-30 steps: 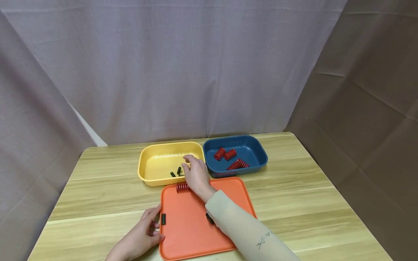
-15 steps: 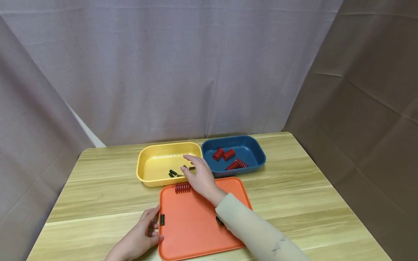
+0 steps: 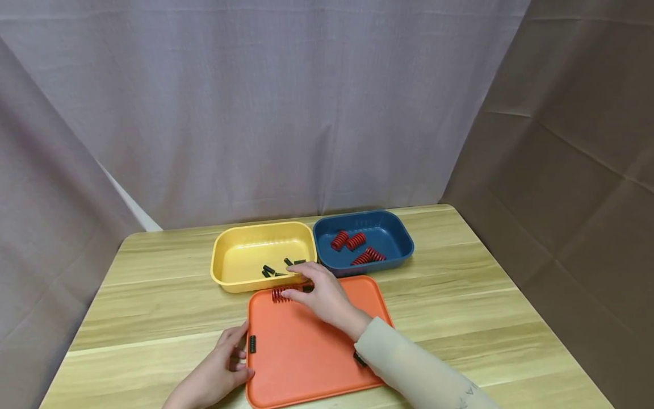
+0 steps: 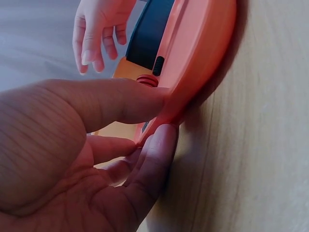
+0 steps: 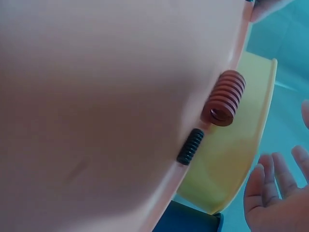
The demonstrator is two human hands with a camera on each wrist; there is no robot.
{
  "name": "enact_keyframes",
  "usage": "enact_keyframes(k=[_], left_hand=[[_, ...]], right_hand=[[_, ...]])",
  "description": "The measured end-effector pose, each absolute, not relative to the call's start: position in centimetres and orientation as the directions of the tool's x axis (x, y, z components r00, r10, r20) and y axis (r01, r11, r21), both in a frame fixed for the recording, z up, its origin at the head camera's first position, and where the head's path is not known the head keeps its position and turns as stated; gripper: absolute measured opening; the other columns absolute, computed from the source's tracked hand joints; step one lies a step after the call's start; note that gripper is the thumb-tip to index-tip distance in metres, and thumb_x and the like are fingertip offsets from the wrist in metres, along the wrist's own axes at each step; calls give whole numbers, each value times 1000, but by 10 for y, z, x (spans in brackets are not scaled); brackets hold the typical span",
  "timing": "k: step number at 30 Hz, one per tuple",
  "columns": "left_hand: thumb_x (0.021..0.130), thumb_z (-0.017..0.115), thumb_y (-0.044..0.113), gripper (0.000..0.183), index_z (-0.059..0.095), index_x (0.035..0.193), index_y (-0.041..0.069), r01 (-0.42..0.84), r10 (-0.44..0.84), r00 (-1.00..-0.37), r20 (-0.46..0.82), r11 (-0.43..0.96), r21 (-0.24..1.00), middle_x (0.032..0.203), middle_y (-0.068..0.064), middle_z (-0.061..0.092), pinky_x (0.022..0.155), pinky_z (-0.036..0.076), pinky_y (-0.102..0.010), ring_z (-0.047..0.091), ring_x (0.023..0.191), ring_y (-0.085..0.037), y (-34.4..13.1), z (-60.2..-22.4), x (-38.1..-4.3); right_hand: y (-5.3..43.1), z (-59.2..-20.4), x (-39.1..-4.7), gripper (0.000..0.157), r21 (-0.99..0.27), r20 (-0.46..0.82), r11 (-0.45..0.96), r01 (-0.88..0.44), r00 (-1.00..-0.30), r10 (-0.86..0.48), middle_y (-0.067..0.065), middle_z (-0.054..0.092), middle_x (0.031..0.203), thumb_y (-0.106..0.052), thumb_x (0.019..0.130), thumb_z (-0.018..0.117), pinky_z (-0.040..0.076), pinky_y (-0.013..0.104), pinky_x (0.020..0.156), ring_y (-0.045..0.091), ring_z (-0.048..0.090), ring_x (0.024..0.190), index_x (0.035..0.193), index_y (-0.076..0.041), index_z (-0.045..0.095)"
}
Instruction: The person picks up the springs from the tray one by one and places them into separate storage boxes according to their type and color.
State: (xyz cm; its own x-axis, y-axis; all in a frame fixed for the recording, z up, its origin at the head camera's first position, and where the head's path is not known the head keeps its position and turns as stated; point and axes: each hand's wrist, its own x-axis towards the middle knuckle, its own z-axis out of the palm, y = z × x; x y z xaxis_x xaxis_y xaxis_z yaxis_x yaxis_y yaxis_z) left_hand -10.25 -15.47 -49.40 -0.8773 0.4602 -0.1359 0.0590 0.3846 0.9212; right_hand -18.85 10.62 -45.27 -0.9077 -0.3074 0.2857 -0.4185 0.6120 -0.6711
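My left hand [image 3: 217, 363] grips the left rim of the orange tray [image 3: 306, 375], with thumb and fingers against that rim in the left wrist view. My right hand [image 3: 324, 295] hovers over the tray's far edge, fingers apart and nothing held. Below it, a black coil spring [image 5: 190, 146] lies along the far rim beside a larger red spring [image 5: 224, 98], which the right thumb partly covers in the head view. A second black spring [image 3: 252, 344] lies along the left rim, and another black spring [image 3: 360, 359] at the right is partly hidden by the right sleeve.
Behind the tray stands a yellow bin [image 3: 219, 272] with several small black springs in it. Right of it, touching or nearly so, is a blue bin [image 3: 403, 230] holding several red springs. Grey curtains [image 3: 255, 113] enclose the wooden table [image 3: 153, 318].
My right hand has drawn back from over the yellow bin to the tray's far edge, uncovering a black spring there. Black springs in the bin have shifted. My left hand stays put.
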Motion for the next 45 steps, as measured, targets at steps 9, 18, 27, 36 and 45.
enact_keyframes(k=[9, 18, 27, 36, 45], left_hand=[[79, 75, -3, 88, 23, 150, -4, 78, 460, -882, -109, 369, 926, 135, -18, 32, 76, 53, -23, 51, 97, -22, -154, -491, -102], [79, 74, -3, 88, 23, 150, -5, 79, 460, -881, -109, 371, 925, 135, -18, 32, 76, 53, -23, 51, 97, -21, -154, -492, -102], [80, 75, 0, 88, 22, 150, -5, 62, 462, -877, -129, 375, 925, 134, -16, 32, 75, 53, -22, 50, 96, -20, -155, -494, -103], [80, 76, 1, 89, 22, 150, -5, 53, 462, -876, -139, 377, 925, 134, -16, 33, 76, 53, -23, 51, 96, -20, -157, -495, -103], [80, 76, 2, 89, 21, 151, -4, 27, 463, -870, -170, 388, 921, 134, -15, 33, 75, 53, -23, 51, 96, -21, -157, -495, -104]], right_hand=[[108, -462, -184, 52, -640, 215, 643, -421, -901, -377, -12, 60, 121, -45, 81, 76, 49, 35, 91, 16, 57, 108, 127, -24, 64], [106, -469, -184, 56, -608, 83, 726, -323, -934, -347, -9, 59, 127, -48, 79, 77, 45, 35, 97, 15, 52, 116, 128, -25, 63], [101, -473, -189, 50, -548, 84, 754, -363, -920, -382, -6, 62, 117, -41, 80, 79, 47, 32, 93, 14, 56, 106, 124, -20, 66], [90, -467, -184, 51, -452, 53, 804, -387, -911, -409, -5, 53, 103, -38, 82, 77, 49, 26, 77, 10, 52, 91, 126, -15, 65], [88, -466, -181, 34, -438, 45, 818, -372, -918, -393, -7, 61, 106, -30, 82, 78, 50, 31, 84, 12, 57, 99, 114, -21, 69]])
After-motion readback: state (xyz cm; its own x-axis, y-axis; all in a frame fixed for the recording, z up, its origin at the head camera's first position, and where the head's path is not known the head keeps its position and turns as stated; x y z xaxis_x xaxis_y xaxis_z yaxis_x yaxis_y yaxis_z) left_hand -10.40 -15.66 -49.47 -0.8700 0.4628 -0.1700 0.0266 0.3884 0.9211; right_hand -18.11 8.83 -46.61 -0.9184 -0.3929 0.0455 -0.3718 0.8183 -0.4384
